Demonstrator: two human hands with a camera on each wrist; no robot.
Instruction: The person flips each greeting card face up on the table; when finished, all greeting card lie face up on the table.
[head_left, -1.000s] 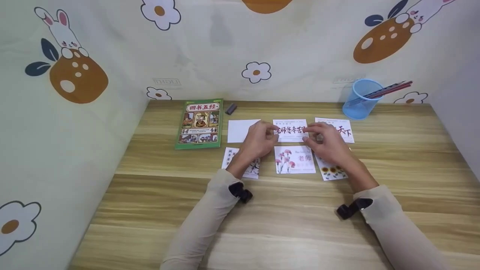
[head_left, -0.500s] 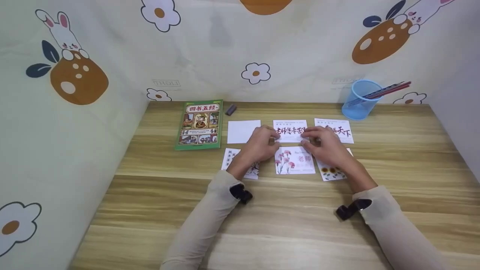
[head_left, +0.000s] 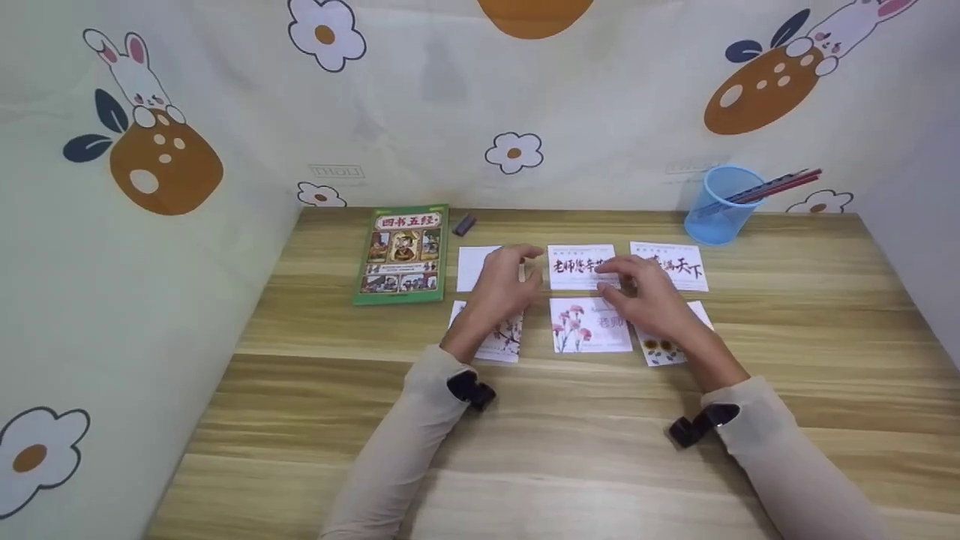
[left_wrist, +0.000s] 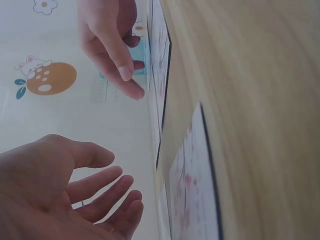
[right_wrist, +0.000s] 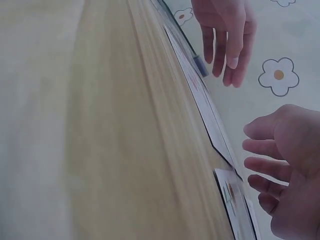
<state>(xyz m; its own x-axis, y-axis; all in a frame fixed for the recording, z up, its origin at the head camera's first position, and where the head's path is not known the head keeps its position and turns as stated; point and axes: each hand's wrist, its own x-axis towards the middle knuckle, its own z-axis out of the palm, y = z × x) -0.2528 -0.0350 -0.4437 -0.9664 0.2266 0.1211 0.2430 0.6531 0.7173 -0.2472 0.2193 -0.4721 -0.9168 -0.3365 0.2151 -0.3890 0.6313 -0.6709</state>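
Observation:
Six cards lie in two rows on the wooden table [head_left: 570, 450]. My left hand [head_left: 508, 276] hovers with relaxed fingers over the right edge of a blank white card [head_left: 472, 266]; in the left wrist view the left hand [left_wrist: 75, 200] is spread and holds nothing. My right hand [head_left: 634, 285] has straight fingers over the lower right corner of the middle calligraphy card [head_left: 576, 264]; whether it touches the card is unclear. A carnation card [head_left: 581, 330] lies just below, between the two wrists.
A second calligraphy card [head_left: 682, 264], a blossom card [head_left: 499, 343] and a sunflower card [head_left: 664, 346] complete the rows. A green book [head_left: 401, 253] and a small dark object [head_left: 464, 223] lie at the left. A blue cup [head_left: 718, 206] with pencils stands back right. Patterned walls enclose the table.
My left hand has moved left, off the middle calligraphy card and over the blank white card. The right hand has stayed by that card's right side.

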